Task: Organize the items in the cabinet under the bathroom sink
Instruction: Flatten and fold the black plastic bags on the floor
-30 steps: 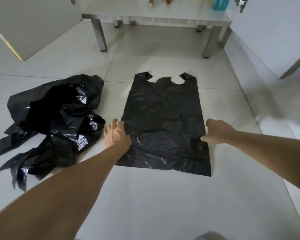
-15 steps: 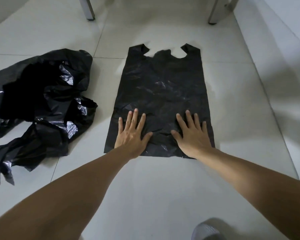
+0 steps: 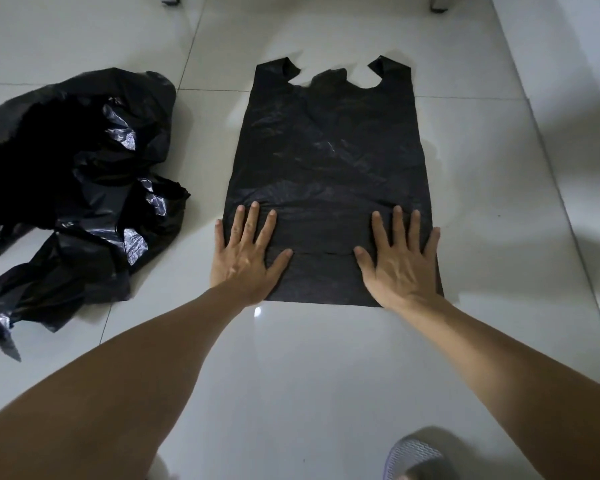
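Hands flat, fingers spread: left hand (image 3: 248, 258) and right hand (image 3: 400, 263) press the black bag (image 3: 329, 161) onto the floor (image 3: 326, 375), crumpled bags (image 3: 80, 181) at nine o'clock. Smoothing step, it seems; folding likely follows.

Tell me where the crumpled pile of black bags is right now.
In the head view the crumpled pile of black bags lies on the floor tiles at the left, beside the flattened black bag and just beyond the left hand.
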Action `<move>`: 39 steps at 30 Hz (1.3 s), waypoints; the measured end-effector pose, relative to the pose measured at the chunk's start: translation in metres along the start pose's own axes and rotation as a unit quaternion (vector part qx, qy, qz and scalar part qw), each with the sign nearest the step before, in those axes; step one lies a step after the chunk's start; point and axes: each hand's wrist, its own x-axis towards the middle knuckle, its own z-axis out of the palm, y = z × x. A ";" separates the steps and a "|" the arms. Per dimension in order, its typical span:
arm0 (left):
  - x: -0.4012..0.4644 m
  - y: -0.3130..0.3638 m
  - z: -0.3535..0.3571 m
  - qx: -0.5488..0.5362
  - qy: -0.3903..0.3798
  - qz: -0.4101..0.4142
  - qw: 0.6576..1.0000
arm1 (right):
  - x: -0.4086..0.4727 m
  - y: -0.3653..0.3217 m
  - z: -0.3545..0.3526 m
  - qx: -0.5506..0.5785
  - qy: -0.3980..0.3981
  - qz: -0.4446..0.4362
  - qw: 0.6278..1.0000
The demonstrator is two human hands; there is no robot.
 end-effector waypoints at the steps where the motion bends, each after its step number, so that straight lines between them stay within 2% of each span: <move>1: 0.000 0.001 0.000 0.000 -0.001 -0.001 1.000 | -0.003 -0.011 -0.002 0.012 0.012 -0.009 1.000; 4: -0.001 0.001 0.000 0.008 0.002 -0.001 1.000 | -0.012 -0.046 0.002 0.040 0.012 -0.074 0.996; 6: -0.001 0.001 0.000 0.010 0.002 0.000 1.000 | -0.015 -0.053 0.005 0.039 -0.001 -0.087 0.995; 16: -0.001 -0.002 -0.001 0.008 -0.004 0.007 1.000 | -0.019 0.038 0.010 0.018 -0.002 0.018 1.000; 20: -0.001 0.000 -0.005 0.012 -0.005 0.008 1.000 | -0.019 0.036 0.007 0.011 -0.018 0.021 1.000; 22: 0.001 0.008 -0.011 0.019 0.002 0.015 1.000 | -0.015 0.030 0.001 0.003 0.002 0.016 1.000; 25: 0.011 0.030 -0.020 0.010 0.020 0.063 0.998 | -0.001 0.013 -0.014 0.010 0.032 -0.016 0.999; 28: 0.033 0.050 -0.025 -0.021 0.023 0.093 0.995 | 0.031 -0.008 -0.024 0.036 0.027 -0.058 0.997; 33: 0.065 0.052 -0.020 -0.018 0.003 0.092 0.996 | 0.065 -0.015 -0.011 0.052 0.012 -0.065 0.996; 39: 0.068 0.005 -0.015 0.020 -0.024 0.044 0.999 | 0.066 -0.009 0.000 0.027 0.025 -0.059 0.998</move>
